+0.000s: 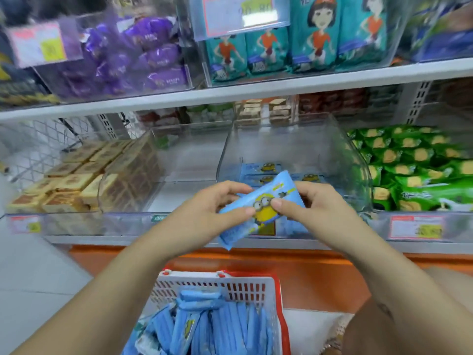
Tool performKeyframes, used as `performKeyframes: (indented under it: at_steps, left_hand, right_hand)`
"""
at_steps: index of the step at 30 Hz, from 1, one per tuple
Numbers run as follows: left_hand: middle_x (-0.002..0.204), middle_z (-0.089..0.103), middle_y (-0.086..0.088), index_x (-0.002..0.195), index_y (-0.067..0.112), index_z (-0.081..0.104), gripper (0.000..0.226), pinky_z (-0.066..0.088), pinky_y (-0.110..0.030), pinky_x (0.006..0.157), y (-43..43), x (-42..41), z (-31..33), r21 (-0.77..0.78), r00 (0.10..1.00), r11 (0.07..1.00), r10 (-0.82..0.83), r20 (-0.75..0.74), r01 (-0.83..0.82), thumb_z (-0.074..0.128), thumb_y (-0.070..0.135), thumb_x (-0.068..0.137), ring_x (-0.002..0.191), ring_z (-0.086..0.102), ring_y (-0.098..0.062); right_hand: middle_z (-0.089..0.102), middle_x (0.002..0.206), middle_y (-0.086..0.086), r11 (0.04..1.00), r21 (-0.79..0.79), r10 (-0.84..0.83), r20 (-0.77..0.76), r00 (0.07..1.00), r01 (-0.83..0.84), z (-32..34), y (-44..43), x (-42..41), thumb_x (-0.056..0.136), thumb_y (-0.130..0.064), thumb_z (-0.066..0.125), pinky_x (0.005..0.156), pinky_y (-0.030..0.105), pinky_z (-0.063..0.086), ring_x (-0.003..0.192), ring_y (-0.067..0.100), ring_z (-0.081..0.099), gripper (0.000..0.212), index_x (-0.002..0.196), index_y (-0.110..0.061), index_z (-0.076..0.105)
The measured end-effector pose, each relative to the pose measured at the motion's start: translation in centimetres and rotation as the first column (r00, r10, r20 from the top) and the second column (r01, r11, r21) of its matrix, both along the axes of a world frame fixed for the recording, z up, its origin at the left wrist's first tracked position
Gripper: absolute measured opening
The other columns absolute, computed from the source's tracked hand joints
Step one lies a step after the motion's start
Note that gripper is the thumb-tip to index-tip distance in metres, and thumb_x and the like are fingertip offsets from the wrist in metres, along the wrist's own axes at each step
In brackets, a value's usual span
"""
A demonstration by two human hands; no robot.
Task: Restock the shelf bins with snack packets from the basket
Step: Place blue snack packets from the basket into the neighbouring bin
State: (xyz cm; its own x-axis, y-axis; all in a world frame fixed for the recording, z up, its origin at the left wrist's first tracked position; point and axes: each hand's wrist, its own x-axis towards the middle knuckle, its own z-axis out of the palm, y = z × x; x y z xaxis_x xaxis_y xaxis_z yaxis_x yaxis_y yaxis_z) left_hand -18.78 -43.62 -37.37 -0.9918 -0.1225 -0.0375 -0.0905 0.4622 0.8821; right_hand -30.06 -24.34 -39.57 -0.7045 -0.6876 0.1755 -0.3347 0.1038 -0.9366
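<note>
Left hand (204, 211) and right hand (317, 206) both pinch one blue packet (267, 192) at the centre of the frame. The left holds its lower part and the right its upper end, with thumbs on the printed face. The packet is tilted and held in front of the clear bin (294, 139) at mid-frame, not yet inside it. A few like packets (261, 167) lie flat on the bin floor, which is mostly bare. At the bottom of the frame the basket (243, 288) holds many more, standing on edge. The step in hand looks like placing this one. Next it likely needs carrying over the front lip, levelling, and laying beside those already there.
</note>
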Motion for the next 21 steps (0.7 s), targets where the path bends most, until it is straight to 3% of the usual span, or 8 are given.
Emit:
performKeyframes:
  at_steps: [2,4,8,11,13,17,19,21]
  left_hand:
    - [0.121,0.063,0.017,0.122,0.031,0.059,0.051,0.046,-0.031,0.102,0.3,-0.8,0.0,-0.384,0.979,0.918,0.027,-0.200,-0.103,0.074,0.052,0.078,0.113,0.059,-0.001]
    - [0.129,0.054,0.017,0.132,0.032,0.054,0.063,0.044,-0.032,0.103,0.9,-1.9,-0.2,-0.608,0.947,0.777,-0.048,-0.317,-0.164,0.067,0.058,0.076,0.119,0.053,-0.006]
    - [0.132,0.055,0.008,0.137,0.027,0.053,0.064,0.047,-0.043,0.100,1.8,-5.1,-1.1,-0.664,0.935,0.708,-0.015,-0.354,-0.240,0.064,0.044,0.077,0.119,0.055,-0.019]
    - [0.131,0.055,0.007,0.138,0.026,0.053,0.057,0.044,-0.039,0.102,2.2,-7.8,-1.7,-0.664,0.947,0.706,0.025,-0.320,-0.244,0.069,0.034,0.083,0.121,0.054,-0.018]
    - [0.133,0.052,0.005,0.141,0.028,0.050,0.058,0.044,-0.035,0.099,2.0,-9.8,-1.7,-0.667,0.964,0.708,0.077,-0.254,-0.232,0.071,0.030,0.086,0.122,0.052,-0.019]
    - [0.139,0.047,-0.004,0.141,0.025,0.050,0.058,0.048,-0.042,0.098,0.2,-14.7,-2.0,-0.712,0.981,0.677,0.172,-0.095,-0.187,0.068,0.021,0.087,0.125,0.051,-0.028]
    - [0.134,0.046,-0.007,0.139,0.022,0.051,0.055,0.048,-0.044,0.098,-0.7,-17.5,-2.7,-0.760,0.984,0.637,0.179,-0.015,-0.128,0.068,0.021,0.087,0.123,0.052,-0.031]
    - [0.136,0.043,-0.006,0.142,0.024,0.046,0.058,0.046,-0.043,0.101,-1.0,-20.4,-3.6,-0.786,0.983,0.614,0.175,0.059,-0.062,0.067,0.022,0.088,0.125,0.050,-0.030]
  right_hand:
    - [0.075,0.081,0.001,0.988,-0.050,-0.144,-0.008,0.990,0.143,0.2,0.3,-1.3,0.089,-0.024,0.071,0.076,0.045,0.053,0.070,0.009,0.062,0.007,0.089,-0.019,0.075]
    - [0.073,0.078,0.005,0.960,-0.087,-0.266,-0.006,0.964,0.264,0.5,0.7,-2.6,0.088,-0.028,0.073,0.074,0.050,0.054,0.067,0.015,0.062,0.013,0.088,-0.015,0.073]
    - [0.075,0.082,0.005,0.924,-0.080,-0.374,0.013,0.927,0.374,0.9,1.0,-4.7,0.087,-0.029,0.073,0.075,0.053,0.058,0.070,0.023,0.068,0.012,0.094,-0.019,0.071]
    - [0.074,0.085,0.012,0.931,0.037,-0.364,0.004,0.932,0.363,0.9,0.6,-6.6,0.090,-0.026,0.069,0.072,0.056,0.058,0.072,0.030,0.070,0.015,0.097,-0.013,0.066]
    - [0.072,0.092,0.014,0.903,0.124,-0.384,-0.200,0.901,0.412,1.8,0.4,-8.1,0.089,-0.029,0.069,0.079,0.051,0.056,0.084,0.035,0.069,0.028,0.105,-0.007,0.063]
    - [0.068,0.099,0.019,0.718,0.264,-0.371,-0.638,0.675,0.644,5.0,0.6,-10.4,0.091,-0.031,0.063,0.082,0.041,0.049,0.100,0.037,0.061,0.029,0.105,-0.005,0.066]
    - [0.066,0.110,0.019,0.635,0.365,-0.261,-0.728,0.634,0.681,5.0,0.7,-11.5,0.091,-0.032,0.060,0.090,0.040,0.048,0.112,0.036,0.055,0.034,0.119,-0.014,0.066]
    - [0.060,0.128,0.012,0.633,0.457,-0.191,-0.690,0.698,0.625,4.0,0.6,-12.6,0.092,-0.029,0.060,0.101,0.036,0.044,0.127,0.031,0.044,0.040,0.132,-0.021,0.060]
